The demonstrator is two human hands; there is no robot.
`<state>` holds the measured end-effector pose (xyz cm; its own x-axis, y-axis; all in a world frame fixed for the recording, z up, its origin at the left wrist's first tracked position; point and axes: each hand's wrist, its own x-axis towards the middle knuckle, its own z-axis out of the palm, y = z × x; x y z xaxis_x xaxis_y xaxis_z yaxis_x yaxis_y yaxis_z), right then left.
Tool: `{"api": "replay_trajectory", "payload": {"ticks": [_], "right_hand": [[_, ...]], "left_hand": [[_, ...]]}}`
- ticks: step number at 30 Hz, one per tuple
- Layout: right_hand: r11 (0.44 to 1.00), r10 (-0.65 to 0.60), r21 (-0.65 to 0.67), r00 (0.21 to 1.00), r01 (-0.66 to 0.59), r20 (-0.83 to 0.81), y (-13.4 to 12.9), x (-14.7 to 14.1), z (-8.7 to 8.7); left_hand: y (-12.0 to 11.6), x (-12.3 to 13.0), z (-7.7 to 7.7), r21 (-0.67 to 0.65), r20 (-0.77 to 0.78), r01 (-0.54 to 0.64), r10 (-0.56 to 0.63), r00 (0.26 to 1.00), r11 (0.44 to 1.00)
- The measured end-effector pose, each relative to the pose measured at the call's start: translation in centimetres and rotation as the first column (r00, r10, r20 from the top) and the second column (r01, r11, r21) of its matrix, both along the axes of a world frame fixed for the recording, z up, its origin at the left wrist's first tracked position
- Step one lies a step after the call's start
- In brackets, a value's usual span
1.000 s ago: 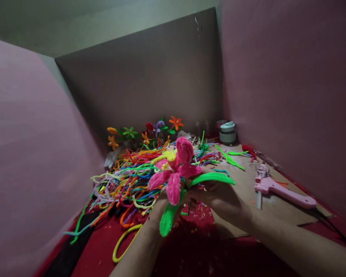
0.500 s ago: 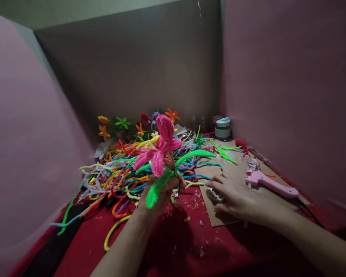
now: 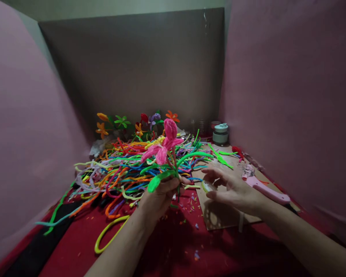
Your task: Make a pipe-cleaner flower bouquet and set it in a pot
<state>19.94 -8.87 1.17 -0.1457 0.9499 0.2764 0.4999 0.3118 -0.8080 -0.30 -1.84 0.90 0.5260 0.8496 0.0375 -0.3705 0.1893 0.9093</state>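
Observation:
My left hand [image 3: 161, 194] is closed around the stem of a pink pipe-cleaner flower [image 3: 163, 149], holding it upright above the table. Long green fuzzy leaves [image 3: 160, 181] spread from the stem on both sides. To the right, my right hand [image 3: 233, 190] grips a small roll of tape [image 3: 208, 187] between thumb and fingers. The roll is pale with a yellow-green edge, partly covered by the fingers, and is lifted over a cardboard sheet [image 3: 227, 219], where its shadow falls.
A heap of colourful pipe cleaners [image 3: 123, 165] spreads behind my left hand. Finished flowers [image 3: 122, 121] stand at the back. A pink glue gun [image 3: 266, 188] lies on the right, with green pieces [image 3: 223, 159] and a lidded jar [image 3: 220, 134] farther back. Scraps dot the red cloth [image 3: 173, 246].
My right hand has picked the tape roll up off the cardboard and tilted it on edge. The flower in my left hand has turned slightly and sits a little farther right.

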Motion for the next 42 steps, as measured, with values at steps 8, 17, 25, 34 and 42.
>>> {"api": "replay_trajectory", "payload": {"ticks": [8, 17, 25, 34, 42], "right_hand": [[0.995, 0.073, 0.083, 0.984, -0.060, -0.160, 1.7, -2.3, 0.9], [0.957, -0.062, 0.288, 0.997, 0.044, 0.051, 2.2, -3.7, 1.6], [0.940, -0.091, 0.335, 0.993, 0.061, 0.075, 2.4, -4.3, 1.8], [0.957, -0.042, 0.290, 0.997, 0.020, 0.068, 3.4, -4.2, 2.0], [0.977, 0.038, 0.207, 0.999, -0.044, 0.036, 3.9, -4.2, 2.4]], "left_hand": [[-0.1, 0.0, -0.2, -0.091, 0.117, -0.002, 0.013, 0.993, 0.996], [0.0, -0.1, 0.2, -0.144, 0.146, -0.009, 0.030, 0.989, 0.990], [0.2, -0.2, 0.4, -0.133, 0.158, -0.017, 0.038, 0.987, 0.991], [0.6, -0.5, 0.3, -0.112, 0.150, -0.014, 0.031, 0.988, 0.994], [0.8, -0.4, -0.2, -0.008, 0.174, -0.019, 0.020, 0.985, 1.000]]}}
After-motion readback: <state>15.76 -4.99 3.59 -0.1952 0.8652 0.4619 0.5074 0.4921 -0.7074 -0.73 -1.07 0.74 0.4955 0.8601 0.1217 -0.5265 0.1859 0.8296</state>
